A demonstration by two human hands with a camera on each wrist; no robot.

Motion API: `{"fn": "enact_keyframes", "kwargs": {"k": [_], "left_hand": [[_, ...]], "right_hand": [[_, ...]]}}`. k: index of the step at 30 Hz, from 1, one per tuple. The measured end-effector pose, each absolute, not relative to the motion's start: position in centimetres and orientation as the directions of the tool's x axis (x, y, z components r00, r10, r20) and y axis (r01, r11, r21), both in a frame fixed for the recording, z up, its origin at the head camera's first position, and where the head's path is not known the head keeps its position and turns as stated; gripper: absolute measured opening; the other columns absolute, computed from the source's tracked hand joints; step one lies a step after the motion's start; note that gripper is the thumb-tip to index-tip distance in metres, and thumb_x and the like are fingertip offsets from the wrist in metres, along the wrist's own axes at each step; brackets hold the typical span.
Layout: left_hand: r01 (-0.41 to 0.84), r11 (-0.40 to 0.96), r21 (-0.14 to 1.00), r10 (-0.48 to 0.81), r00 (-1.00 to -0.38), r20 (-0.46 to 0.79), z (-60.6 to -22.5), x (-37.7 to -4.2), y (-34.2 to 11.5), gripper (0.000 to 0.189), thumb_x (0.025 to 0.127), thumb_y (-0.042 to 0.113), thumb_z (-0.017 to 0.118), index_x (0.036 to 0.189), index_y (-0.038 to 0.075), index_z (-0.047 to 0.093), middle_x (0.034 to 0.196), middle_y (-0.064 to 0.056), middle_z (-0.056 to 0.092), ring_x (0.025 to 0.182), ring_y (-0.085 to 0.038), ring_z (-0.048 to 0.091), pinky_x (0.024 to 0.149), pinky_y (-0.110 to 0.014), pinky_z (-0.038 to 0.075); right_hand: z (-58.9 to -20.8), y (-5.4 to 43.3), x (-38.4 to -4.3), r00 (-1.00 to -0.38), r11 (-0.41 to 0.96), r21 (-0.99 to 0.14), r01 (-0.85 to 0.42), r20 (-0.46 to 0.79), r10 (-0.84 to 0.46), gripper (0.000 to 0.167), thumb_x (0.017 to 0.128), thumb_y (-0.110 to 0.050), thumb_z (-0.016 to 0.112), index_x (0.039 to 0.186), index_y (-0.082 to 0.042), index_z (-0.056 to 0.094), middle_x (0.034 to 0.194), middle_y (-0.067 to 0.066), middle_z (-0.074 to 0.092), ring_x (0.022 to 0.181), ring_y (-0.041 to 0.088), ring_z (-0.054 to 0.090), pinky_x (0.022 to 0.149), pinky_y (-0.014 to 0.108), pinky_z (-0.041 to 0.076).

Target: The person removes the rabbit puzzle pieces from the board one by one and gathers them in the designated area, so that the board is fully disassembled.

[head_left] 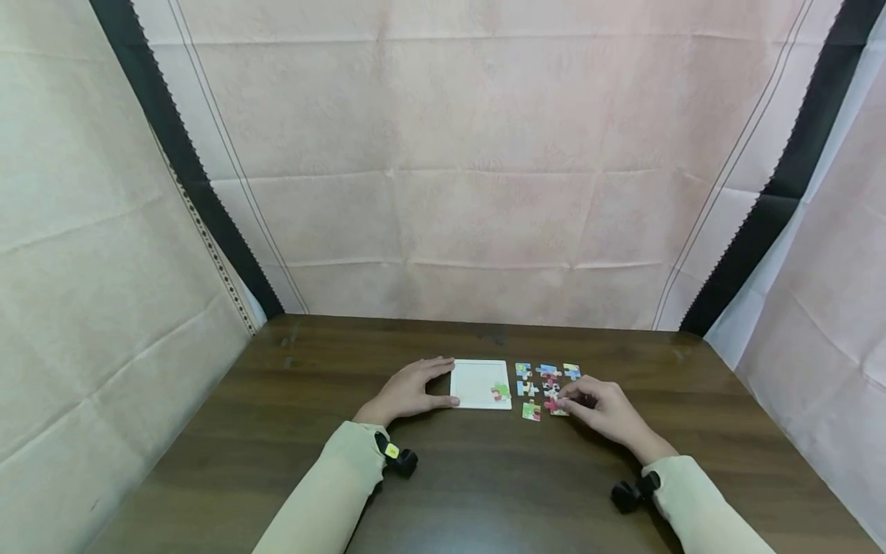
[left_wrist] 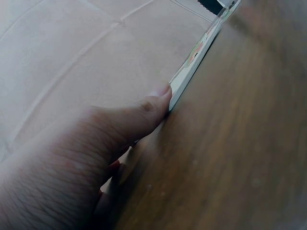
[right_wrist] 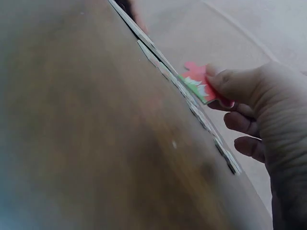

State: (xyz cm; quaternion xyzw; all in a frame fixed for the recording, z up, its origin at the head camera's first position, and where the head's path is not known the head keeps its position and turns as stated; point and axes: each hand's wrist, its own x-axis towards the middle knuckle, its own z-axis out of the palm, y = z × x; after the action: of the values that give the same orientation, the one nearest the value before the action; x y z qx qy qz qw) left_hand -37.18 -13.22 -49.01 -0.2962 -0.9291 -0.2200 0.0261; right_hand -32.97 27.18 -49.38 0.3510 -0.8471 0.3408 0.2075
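Note:
My left hand rests at the left side of a white puzzle board, fingers extended by its far corner. In the left wrist view the thumb touches the board's edge. One green-and-pink puzzle piece lies in the board's near right corner. Right of the board, my right hand pinches a jigsaw piece between thumb and fingers. That red, green and white piece is tilted up above the table in the right wrist view.
Several loose jigsaw pieces lie flat between the board and my right hand, one nearer me. The brown wooden table meets pale cloth walls at the back and sides.

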Motion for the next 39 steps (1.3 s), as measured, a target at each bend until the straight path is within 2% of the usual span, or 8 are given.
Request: {"fn": "enact_keyframes", "kwargs": {"k": [7, 12, 16, 21, 39], "left_hand": [[0.563, 0.731, 0.386, 0.537, -0.823, 0.184, -49.26, -37.26, -13.25, 0.091, 0.082, 0.081, 0.055, 0.155, 0.029, 0.042, 0.160, 0.005, 0.037, 0.148, -0.022, 0.030, 0.119, -0.049, 0.026], [0.562, 0.735, 0.380, 0.537, -0.824, 0.180, -49.27, -37.27, -13.17, 0.091, 0.082, 0.082, 0.055, 0.155, 0.029, 0.041, 0.160, 0.005, 0.037, 0.149, -0.021, 0.030, 0.119, -0.048, 0.025], [0.561, 0.734, 0.382, 0.537, -0.824, 0.178, -49.23, -37.21, -13.13, 0.090, 0.083, 0.080, 0.057, 0.155, 0.028, 0.042, 0.160, 0.004, 0.037, 0.148, -0.021, 0.030, 0.119, -0.048, 0.025], [0.556, 0.735, 0.387, 0.534, -0.827, 0.173, -49.08, -37.22, -13.08, 0.090, 0.083, 0.080, 0.056, 0.155, 0.028, 0.042, 0.160, 0.004, 0.037, 0.149, -0.022, 0.030, 0.120, -0.049, 0.025], [0.561, 0.734, 0.382, 0.538, -0.824, 0.177, -49.06, -37.19, -13.10, 0.089, 0.084, 0.078, 0.058, 0.155, 0.028, 0.042, 0.160, 0.004, 0.037, 0.149, -0.022, 0.030, 0.120, -0.049, 0.025]], "right_hand": [[-49.40, 27.47, -32.45, -0.633, 0.508, -0.388, -0.769, 0.574, -0.519, 0.018, 0.086, -0.009, 0.081, 0.095, -0.023, 0.074, 0.091, -0.014, 0.065, 0.079, 0.003, 0.062, 0.064, 0.022, 0.052], [-49.31, 27.45, -32.72, -0.579, 0.537, -0.270, -0.799, 0.586, -0.567, 0.019, 0.083, -0.010, 0.083, 0.094, -0.024, 0.075, 0.093, -0.012, 0.068, 0.088, 0.008, 0.057, 0.070, 0.029, 0.050], [-49.43, 27.48, -32.88, -0.565, 0.560, -0.217, -0.800, 0.588, -0.579, 0.019, 0.082, -0.013, 0.085, 0.091, -0.025, 0.074, 0.095, -0.013, 0.068, 0.090, 0.008, 0.054, 0.073, 0.033, 0.049], [-49.29, 27.54, -32.90, -0.586, 0.568, -0.237, -0.788, 0.572, -0.574, 0.018, 0.083, -0.013, 0.084, 0.092, -0.025, 0.074, 0.094, -0.013, 0.067, 0.089, 0.006, 0.053, 0.070, 0.030, 0.049], [-49.22, 27.33, -32.87, -0.596, 0.570, -0.252, -0.782, 0.574, -0.562, 0.019, 0.083, -0.011, 0.084, 0.090, -0.025, 0.074, 0.093, -0.014, 0.067, 0.088, 0.006, 0.055, 0.069, 0.029, 0.050]]}}
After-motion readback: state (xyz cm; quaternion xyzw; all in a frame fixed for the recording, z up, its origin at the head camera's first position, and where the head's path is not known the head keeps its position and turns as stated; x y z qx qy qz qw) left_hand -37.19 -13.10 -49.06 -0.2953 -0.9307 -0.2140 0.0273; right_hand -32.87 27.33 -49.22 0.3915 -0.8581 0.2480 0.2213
